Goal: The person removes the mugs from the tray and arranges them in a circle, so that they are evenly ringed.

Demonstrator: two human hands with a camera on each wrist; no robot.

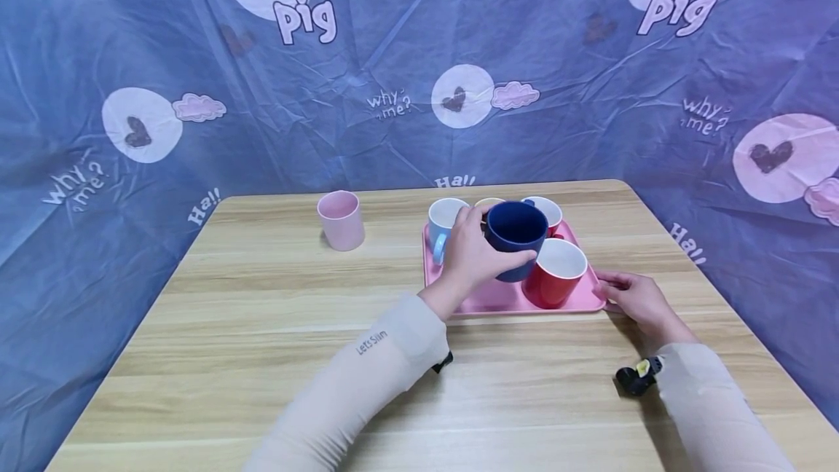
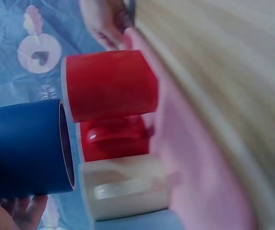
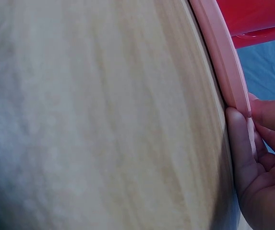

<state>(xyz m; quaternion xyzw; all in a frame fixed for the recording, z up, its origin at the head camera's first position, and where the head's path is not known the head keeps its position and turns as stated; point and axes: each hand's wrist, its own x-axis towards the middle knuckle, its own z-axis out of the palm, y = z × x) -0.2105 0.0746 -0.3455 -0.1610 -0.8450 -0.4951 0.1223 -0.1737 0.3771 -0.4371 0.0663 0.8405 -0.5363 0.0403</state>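
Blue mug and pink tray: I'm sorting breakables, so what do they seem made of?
Blue mug: probably ceramic, matte; its side shows soft shading without sharp highlights, though plastic is possible. Pink tray: likely smooth plastic, given its raised rim and rounded corners.

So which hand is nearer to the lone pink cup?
Left. The left hand, holding the dark blue mug above the tray, is right of the pink cup; the right hand is farther right, gripping the tray's near-right corner.

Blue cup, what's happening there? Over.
Left hand holds blue cup above pink tray. Right hand grips tray's corner. Front red cup possibly in the way.
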